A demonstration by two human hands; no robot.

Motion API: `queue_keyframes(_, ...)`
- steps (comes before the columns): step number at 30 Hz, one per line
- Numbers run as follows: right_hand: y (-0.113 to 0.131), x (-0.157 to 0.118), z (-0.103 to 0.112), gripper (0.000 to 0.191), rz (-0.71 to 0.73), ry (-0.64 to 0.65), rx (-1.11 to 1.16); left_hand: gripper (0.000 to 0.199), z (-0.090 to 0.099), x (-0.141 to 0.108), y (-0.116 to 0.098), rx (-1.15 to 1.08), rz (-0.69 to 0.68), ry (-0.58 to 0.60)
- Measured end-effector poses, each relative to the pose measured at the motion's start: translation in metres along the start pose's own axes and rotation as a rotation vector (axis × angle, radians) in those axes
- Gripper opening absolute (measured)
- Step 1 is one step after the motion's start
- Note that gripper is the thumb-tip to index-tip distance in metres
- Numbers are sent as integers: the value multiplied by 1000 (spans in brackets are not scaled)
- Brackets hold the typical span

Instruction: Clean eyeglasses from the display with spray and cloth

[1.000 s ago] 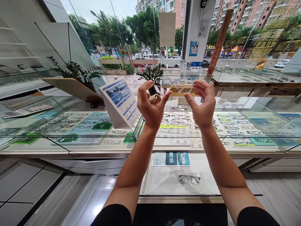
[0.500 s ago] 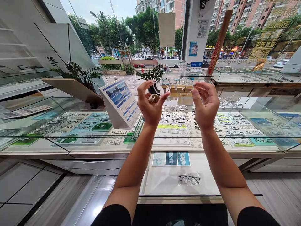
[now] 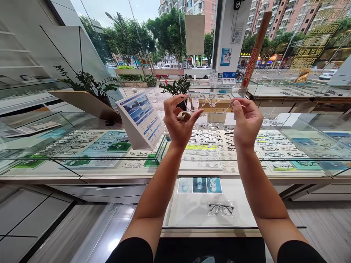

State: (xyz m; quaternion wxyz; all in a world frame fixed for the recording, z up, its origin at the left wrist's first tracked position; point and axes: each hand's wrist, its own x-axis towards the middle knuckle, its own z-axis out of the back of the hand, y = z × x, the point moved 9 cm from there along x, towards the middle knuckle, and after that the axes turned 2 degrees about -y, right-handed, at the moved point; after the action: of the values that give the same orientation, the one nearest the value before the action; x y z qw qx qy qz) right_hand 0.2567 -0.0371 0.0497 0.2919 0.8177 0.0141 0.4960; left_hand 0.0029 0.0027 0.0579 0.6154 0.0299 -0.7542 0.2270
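Observation:
A pair of round, thin-rimmed eyeglasses (image 3: pixel 221 103) is held up in front of me, above the glass counter. My left hand (image 3: pixel 179 122) grips the left side of the frame between thumb and fingers. Tucked in that same palm is a crumpled beige cloth (image 3: pixel 183 116). At the other side, my right hand (image 3: pixel 247 126) pinches the frame near its right edge with thumb and index finger. Through the clear lenses the background shows. The temples are hard to make out.
Rows of eyeglasses lie inside the glass display counter (image 3: pixel 201 166). On top stands a white tent-shaped card (image 3: pixel 141 120), left of my left arm. Nearer me, black-framed glasses (image 3: pixel 221 209) in a clear bag lie on a white tray (image 3: pixel 189 215). A potted plant (image 3: pixel 175 87) stands behind.
Both hands have shifted slightly to the right with the eyeglasses. My right thumb now sits higher, against the frame's right edge. The cloth stays in my left palm.

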Motion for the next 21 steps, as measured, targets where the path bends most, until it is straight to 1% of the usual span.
queue_keyframes(3,-8,2,3,30,-40,-17,44,70,-4,1,-1,-75,30,52)
queue_keyframes(8,-13,2,1,28,-112,4,85,75,-6,2,3,-98,38,104)
queue_keyframes(13,-13,1,-1,26,-169,37,101,76,-4,4,5,-150,20,59)
queue_keyframes(17,-18,1,-2,22,-236,58,212,74,-4,4,2,-200,18,30)
queue_keyframes(21,-21,1,-6,23,-280,96,297,69,-3,3,2,-165,50,25)
